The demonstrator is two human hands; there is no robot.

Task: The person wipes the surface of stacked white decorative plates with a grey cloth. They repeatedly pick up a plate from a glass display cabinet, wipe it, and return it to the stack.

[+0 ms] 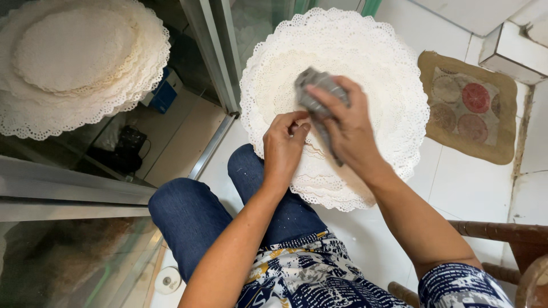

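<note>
A stack of round white lace-edged paper doilies [365,63] rests against my knee, over the white tiled floor. My right hand [348,128] is closed around a grey crumpled cloth-like object [313,94], held over the middle of the stack. My left hand [283,145] sits just left of it, fingers curled, fingertips pinched at the lower part of the doilies next to the grey object. Whether it grips a doily edge is hard to tell.
A second pile of white doilies [74,63] lies on a glass surface at upper left, above a metal-framed cabinet [214,63]. A brown mat with round patterns [468,108] lies on the floor at right. A wooden chair frame [502,234] is at lower right.
</note>
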